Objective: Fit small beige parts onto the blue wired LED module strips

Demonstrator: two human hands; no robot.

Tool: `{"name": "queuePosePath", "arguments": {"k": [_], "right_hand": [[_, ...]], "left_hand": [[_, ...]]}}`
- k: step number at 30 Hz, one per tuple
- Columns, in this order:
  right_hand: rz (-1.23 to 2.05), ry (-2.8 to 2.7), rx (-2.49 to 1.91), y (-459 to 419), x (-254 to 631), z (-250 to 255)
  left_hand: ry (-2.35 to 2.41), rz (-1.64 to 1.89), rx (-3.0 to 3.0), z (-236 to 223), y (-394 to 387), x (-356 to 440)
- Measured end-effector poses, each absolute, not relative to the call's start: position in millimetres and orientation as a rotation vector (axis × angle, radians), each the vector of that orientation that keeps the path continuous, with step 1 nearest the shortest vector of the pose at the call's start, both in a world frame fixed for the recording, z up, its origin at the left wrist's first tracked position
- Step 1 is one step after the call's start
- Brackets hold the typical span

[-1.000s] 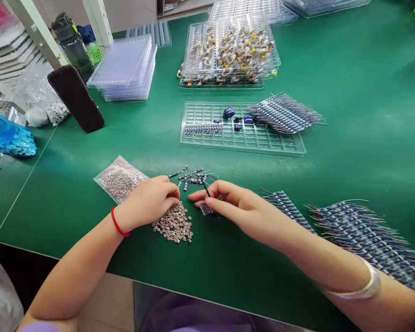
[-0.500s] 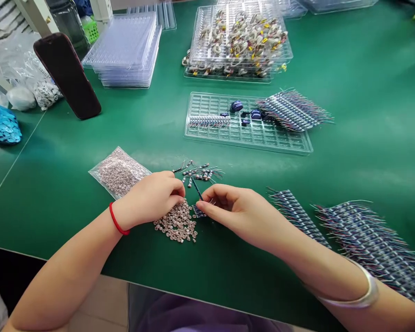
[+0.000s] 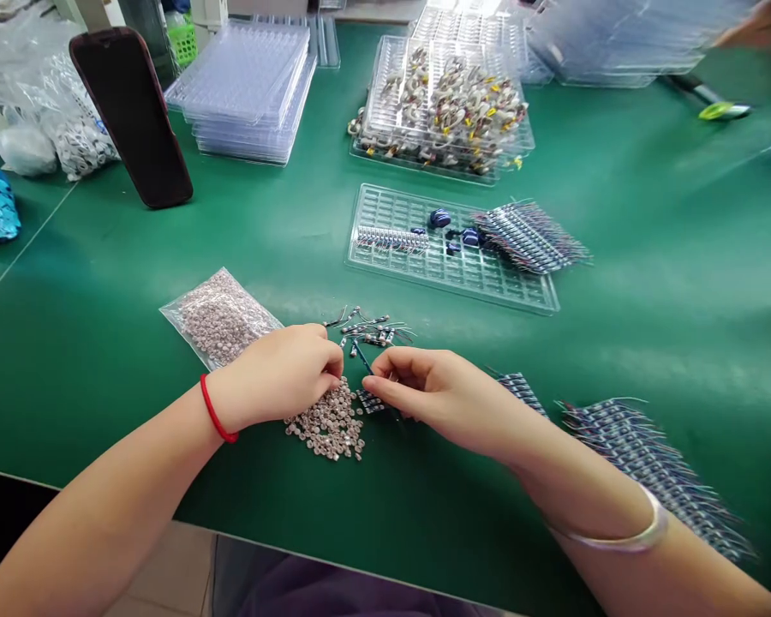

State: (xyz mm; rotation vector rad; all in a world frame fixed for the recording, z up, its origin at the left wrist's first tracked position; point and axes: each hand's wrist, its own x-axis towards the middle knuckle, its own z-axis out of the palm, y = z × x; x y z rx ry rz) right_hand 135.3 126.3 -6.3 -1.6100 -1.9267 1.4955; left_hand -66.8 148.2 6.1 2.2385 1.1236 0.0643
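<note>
My left hand (image 3: 289, 370) is closed in a pinch at the upper edge of a pile of small round pinkish parts (image 3: 331, 428); its fingertips hide whatever they hold. Between the thumb and fingers of my right hand (image 3: 417, 381) is a thin dark blue strip (image 3: 362, 358), pointing up and left. Under those fingers lies a small dark gridded piece (image 3: 369, 400), partly covered. Just beyond both hands, small wired parts (image 3: 379, 332) with pinkish ends are scattered on the green table (image 3: 263, 506). A clear bag of round parts (image 3: 222, 317) lies beside my left hand.
Wired strips (image 3: 655, 471) lie by my right forearm. Farther back are a clear tray (image 3: 450, 278) holding dark pieces, trays of white-and-yellow parts (image 3: 450, 111), stacked clear trays (image 3: 244, 77) and a leaning phone (image 3: 132, 120). Another person's hand (image 3: 762, 26) touches clear trays (image 3: 630, 43).
The camera view has shifted a little. At the top right, another person's hand and raised clear trays have come into view. My hands stay nearly in place, the right still pinching the strip.
</note>
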Motion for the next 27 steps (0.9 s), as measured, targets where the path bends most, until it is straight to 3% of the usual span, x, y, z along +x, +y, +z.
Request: {"name": "queuePosePath", "arguments": {"k": [27], "right_hand": [[1.367, -1.94, -1.533, 117, 143, -12]], "left_hand": [[0.971, 0.039, 2.288, 11, 148, -69]]}}
